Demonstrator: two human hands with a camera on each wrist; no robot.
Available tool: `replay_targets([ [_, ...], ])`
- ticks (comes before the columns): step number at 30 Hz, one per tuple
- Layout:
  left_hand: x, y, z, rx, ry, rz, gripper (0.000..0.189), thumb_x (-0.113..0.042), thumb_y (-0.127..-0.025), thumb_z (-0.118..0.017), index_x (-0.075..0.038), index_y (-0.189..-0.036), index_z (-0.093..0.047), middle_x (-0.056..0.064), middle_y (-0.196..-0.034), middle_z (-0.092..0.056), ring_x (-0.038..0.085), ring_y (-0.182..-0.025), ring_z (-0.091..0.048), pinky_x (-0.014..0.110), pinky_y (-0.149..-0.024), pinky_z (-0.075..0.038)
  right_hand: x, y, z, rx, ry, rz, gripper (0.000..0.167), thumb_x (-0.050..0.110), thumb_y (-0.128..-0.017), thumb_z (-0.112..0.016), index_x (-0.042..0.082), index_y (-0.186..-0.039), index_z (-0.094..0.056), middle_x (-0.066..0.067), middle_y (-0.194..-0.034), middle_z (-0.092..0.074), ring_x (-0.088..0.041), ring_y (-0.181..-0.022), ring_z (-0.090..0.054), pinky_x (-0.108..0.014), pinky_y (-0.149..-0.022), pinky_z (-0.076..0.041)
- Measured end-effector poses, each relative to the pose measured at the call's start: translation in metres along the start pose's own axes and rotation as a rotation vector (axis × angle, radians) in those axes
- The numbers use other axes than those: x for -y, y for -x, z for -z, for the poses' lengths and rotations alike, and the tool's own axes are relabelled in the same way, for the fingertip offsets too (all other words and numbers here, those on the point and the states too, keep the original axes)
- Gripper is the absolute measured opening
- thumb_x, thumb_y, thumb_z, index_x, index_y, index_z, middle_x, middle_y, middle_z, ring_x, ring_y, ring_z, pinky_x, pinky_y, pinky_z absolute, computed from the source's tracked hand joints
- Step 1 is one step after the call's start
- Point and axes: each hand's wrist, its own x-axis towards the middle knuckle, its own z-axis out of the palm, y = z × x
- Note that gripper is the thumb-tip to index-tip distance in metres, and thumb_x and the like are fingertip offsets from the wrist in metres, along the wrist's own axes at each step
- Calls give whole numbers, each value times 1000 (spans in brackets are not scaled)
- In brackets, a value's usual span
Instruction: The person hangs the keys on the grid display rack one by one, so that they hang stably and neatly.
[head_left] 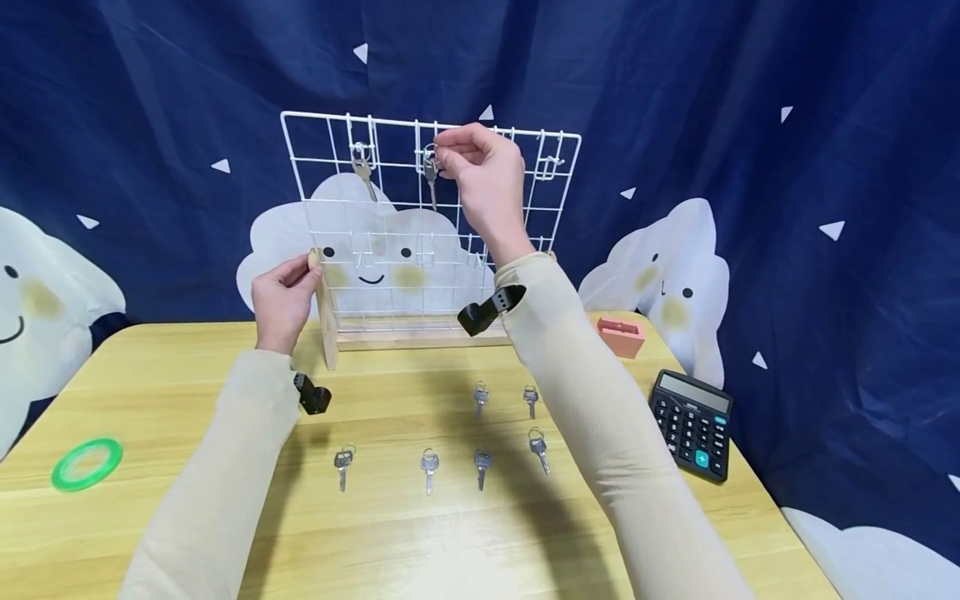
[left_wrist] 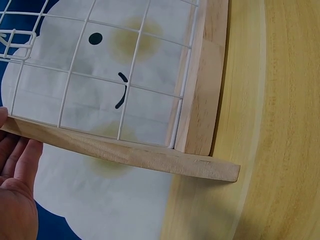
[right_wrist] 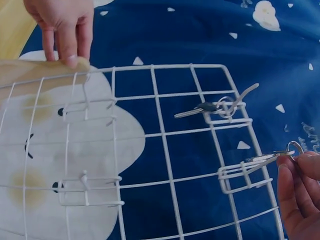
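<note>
A white wire grid rack (head_left: 335, 200) stands upright in a wooden frame at the back of the table. My left hand (head_left: 283, 302) grips the top of the frame's left wooden upright (left_wrist: 125, 153). High on the grid, my right hand (head_left: 487, 179) pinches the ring (right_wrist: 295, 146) of a key (head_left: 431, 172) between thumb and fingers. That key hangs downward right at a wire hook (right_wrist: 232, 181). To its left, another key (head_left: 363, 171) hangs by its ring from a hook. Farther right is a hook (head_left: 549, 167) with no key.
Several keys lie on the table in front of the rack, among them one key (head_left: 429, 471) near the middle. A black calculator (head_left: 691, 423) and a pinkish-red block (head_left: 621, 337) lie at the right. A green ring-shaped roll (head_left: 66, 478) lies at the left. Behind hangs a blue curtain (head_left: 187, 83).
</note>
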Motion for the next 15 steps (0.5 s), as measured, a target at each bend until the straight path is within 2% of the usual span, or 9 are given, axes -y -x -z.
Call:
replay_targets([
  [5, 1, 2, -1, 2, -3, -8, 35, -16, -95, -68, -3, -128, -66, 14, -124, -65, 16, -111, -62, 24, -94, -51, -13, -3, -2, -26, 32, -6, 6, -9, -86, -70, -6, -91, -72, -3, -78, -71, -18, -72, -66, -24, -71, -58],
  [10, 2, 1, -1, -3, 12, -21, 34, -15, -94, -69, -2, -126, -67, 15, -122, -66, 17, -110, -63, 24, -93, -51, -21, -2, -4, -26, 91, 20, 8, -7, -88, -68, -4, -94, -72, -11, -87, -72, -17, -73, -67, -22, -71, -57],
  [15, 1, 0, 0, -3, 0, -30, 34, -15, -94, -69, -2, -126, -67, 16, -122, -66, 18, -111, -62, 24, -93, -51, -26, -2, -7, -5, 76, 29, 7, -6, -89, -67, -5, -95, -71, -14, -90, -71, -18, -76, -67, -22, -73, -57],
])
